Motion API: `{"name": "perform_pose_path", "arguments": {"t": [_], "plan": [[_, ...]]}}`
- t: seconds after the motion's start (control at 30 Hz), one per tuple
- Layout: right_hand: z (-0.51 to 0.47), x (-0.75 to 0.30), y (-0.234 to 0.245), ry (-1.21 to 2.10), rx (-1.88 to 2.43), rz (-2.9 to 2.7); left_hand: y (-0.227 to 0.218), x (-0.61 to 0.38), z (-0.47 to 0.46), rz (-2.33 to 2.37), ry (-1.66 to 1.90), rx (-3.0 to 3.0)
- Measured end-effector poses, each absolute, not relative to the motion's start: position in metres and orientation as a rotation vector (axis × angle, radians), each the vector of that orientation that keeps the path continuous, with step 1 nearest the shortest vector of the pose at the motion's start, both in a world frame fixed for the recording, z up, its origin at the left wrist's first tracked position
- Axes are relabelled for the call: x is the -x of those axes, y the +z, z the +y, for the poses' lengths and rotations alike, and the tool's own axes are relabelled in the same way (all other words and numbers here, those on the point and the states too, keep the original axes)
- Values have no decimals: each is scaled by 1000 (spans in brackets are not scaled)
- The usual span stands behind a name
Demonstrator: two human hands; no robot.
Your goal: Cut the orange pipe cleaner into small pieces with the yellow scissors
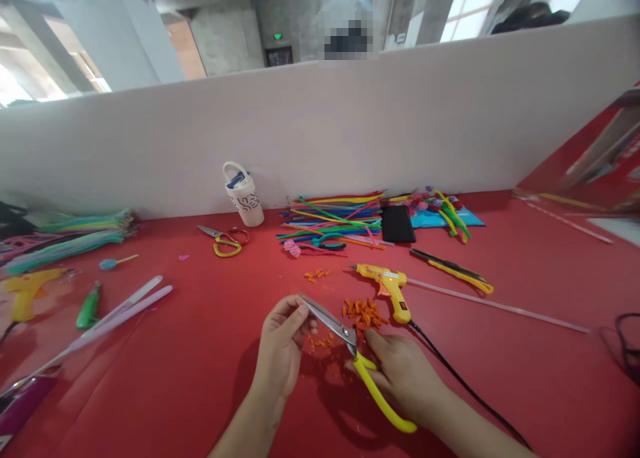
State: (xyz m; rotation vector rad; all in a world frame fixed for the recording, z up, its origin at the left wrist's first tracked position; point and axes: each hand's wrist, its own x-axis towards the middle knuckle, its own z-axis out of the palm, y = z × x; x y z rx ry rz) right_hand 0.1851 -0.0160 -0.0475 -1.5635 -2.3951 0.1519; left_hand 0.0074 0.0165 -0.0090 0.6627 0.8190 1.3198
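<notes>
My right hand (400, 375) is closed around the yellow handles of a pair of scissors (340, 328), whose blades point up and left. The blade tips reach the fingertips of my left hand (285, 331), which are pinched together. Whatever lies between those fingers is too small or hidden to make out. Under and beyond the scissors lies a pile of short orange cut pieces (365, 313). A smaller group of orange bits (317, 275) sits farther back, and more scraps (324, 342) lie below the blades.
A yellow hot glue gun (385, 285) lies right of the pile, its black cord (460, 381) running to the front. Colourful pipe cleaners (330, 218), a black flat object (398, 225), a white tumbler (245, 198), other scissors (225, 241) and a yellow-handled tool (455, 271) lie behind.
</notes>
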Motion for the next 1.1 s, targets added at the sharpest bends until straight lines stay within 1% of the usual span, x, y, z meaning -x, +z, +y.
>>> {"name": "perform_pose_path", "arguments": {"t": [0.3,0.37,0.43,0.5,0.63,0.77,0.93,1.1], "plan": [[-15,-188,-49,119,1567,-2367,-6,-6,17,858,1312,-661],[-14,-188,-45,167,1580,-2297,-7,-6,18,866,1307,-666],[-12,-186,-39,362,1597,-2124,-8,-7,18,866,1261,-683],[-10,-182,-31,796,1548,-1778,-9,-9,17,859,1145,-711],[-7,-170,-19,1069,1435,-1622,-14,-14,12,834,865,-770],[-8,-165,-14,1246,1356,-1516,-16,-17,8,828,702,-847],[-9,-166,-13,1318,1329,-1462,-18,-18,8,860,649,-910],[-7,-162,-18,1208,1408,-1445,-24,-21,8,947,736,-1140]]}}
